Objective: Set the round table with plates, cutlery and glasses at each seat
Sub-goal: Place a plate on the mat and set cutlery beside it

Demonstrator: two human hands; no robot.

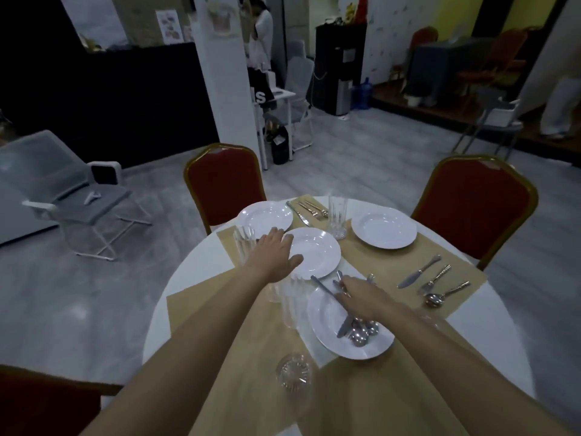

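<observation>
The round white table (188,272) carries tan placemats (251,357) and several white plates. My left hand (276,253) lies with straight fingers on the left rim of the middle plate (317,253). My right hand (358,294) grips a bundle of cutlery (355,328) over the near plate (371,347); knives, forks and spoons stick out both ways. Another plate (264,217) sits at the far left seat, one more plate (383,226) at the far right. Clear glasses stand at the far middle (338,215), at the left (243,247), under my left forearm (292,303) and near me (294,374).
A knife, fork and spoon (434,281) lie on the right placemat; more cutlery (308,210) lies at the far seat. Red chairs stand behind the table at the left (223,180) and right (474,202), another chair at my lower left (47,404). A grey chair (72,190) stands further left.
</observation>
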